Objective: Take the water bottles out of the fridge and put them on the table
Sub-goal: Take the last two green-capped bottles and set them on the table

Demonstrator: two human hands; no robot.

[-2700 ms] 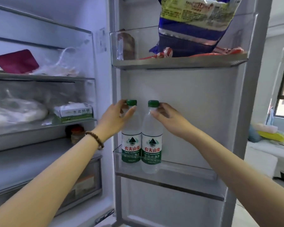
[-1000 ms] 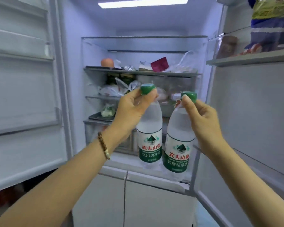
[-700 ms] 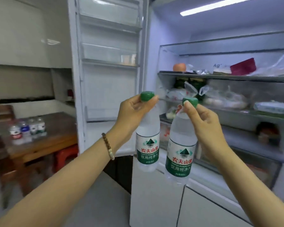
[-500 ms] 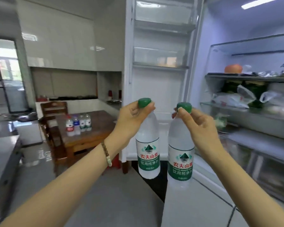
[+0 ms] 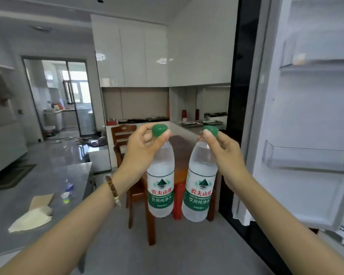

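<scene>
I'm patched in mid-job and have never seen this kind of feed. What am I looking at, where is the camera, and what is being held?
There is no machine here: a person works with two bare hands. The single picture comes from a wide-angle camera on their head, looking forward and down. The left hand, with a bead bracelet on its wrist, pinches the green cap of the left bottle. The right hand holds the right bottle the same way. Both bottles hang upright, side by side, not touching. The open fridge door stands at right. Behind the bottles is a wooden table with a chair.
</scene>
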